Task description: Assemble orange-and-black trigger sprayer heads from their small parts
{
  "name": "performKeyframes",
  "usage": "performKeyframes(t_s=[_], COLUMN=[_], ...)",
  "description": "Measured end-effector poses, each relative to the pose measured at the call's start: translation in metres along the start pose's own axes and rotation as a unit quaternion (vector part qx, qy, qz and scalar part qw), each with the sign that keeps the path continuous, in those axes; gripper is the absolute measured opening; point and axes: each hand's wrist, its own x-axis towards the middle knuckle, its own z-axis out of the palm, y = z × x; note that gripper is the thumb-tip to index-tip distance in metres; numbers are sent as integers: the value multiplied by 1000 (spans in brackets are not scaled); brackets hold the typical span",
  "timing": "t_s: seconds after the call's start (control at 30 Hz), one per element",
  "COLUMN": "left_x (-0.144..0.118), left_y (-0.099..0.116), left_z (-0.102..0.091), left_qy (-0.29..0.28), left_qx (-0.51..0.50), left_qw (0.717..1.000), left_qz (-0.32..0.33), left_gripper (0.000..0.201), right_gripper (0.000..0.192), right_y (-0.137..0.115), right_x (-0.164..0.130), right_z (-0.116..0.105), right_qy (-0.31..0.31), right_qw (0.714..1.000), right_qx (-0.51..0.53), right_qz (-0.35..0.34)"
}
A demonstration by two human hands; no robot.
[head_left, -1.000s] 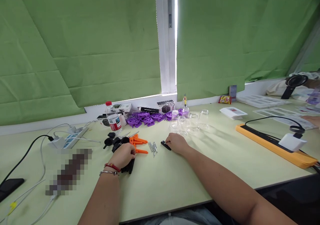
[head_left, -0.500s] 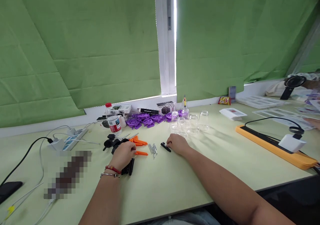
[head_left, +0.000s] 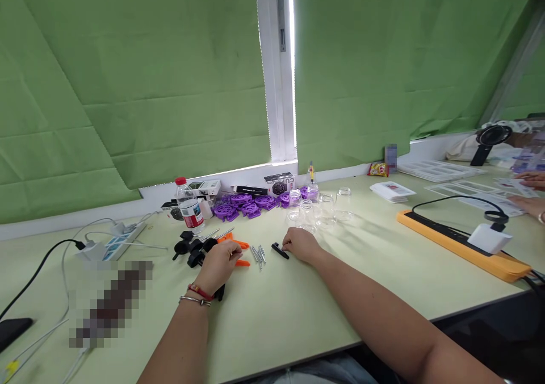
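Note:
My left hand (head_left: 220,264) hovers over the orange plastic pieces (head_left: 242,263), its fingers drawn together; whatever is between them is hidden. To its left lie several black round-headed parts (head_left: 196,256), and black sticks (head_left: 220,293) show partly beneath the wrist. My right hand (head_left: 300,244) rests on the table with its fingers curled, fingertips close beside a small black clip-like piece (head_left: 280,251). I cannot make out anything in its grip. Between both hands sits a small group of silver screws (head_left: 259,254).
Behind are purple plastic parts (head_left: 249,208), clear glass cups (head_left: 326,205) and a red-capped bottle (head_left: 188,205). An orange power strip (head_left: 460,245) with a white charger lies right, a white power strip (head_left: 123,241) left. Another person's hands (head_left: 530,202) work at far right.
My left hand has shifted a little to the right, uncovering more of the black round-headed parts. My right hand stays by the black piece. The other person's hands show more at the right edge.

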Motion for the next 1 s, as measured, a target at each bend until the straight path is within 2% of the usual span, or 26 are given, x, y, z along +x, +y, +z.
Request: performKeyframes(t_s=[0.23, 0.4, 0.53, 0.7, 0.77, 0.87, 0.93, 1.0], left_x=[-1, 0, 0, 0, 0, 0, -1, -1], left_y=[2, 2, 1, 2, 4, 9, 14, 20], left_z=[-1, -2, 0, 1, 4, 12, 20, 26], left_qy=[-5, 11, 23, 21, 18, 4, -19, -50], left_qx=[2, 3, -6, -18, -43, -138, -232, -323], left_qw=[1000, 1000, 1000, 1000, 999, 990, 972, 945], left_qz=[1, 1, 3, 2, -2, -17, -25, -27], left_gripper=[19, 18, 19, 20, 21, 27, 42, 50], right_gripper=[11, 21, 16, 16, 14, 9, 12, 20], right_y=[-3, -20, -32, -30, -29, -29, -32, -34], right_x=[-2, -10, -15, -13, -13, -16, -19, -22], right_z=[-4, -6, 0, 4, 3, 3, 3, 4], right_qy=[-1, 47, 12, -4, 8, 15, -9, -46], right_qw=[1000, 999, 997, 996, 998, 985, 946, 893], right_qx=[-12, -17, -64, -77, -22, 162, 314, 437], right_qz=[0, -15, -38, -47, -52, -65, -80, -96])
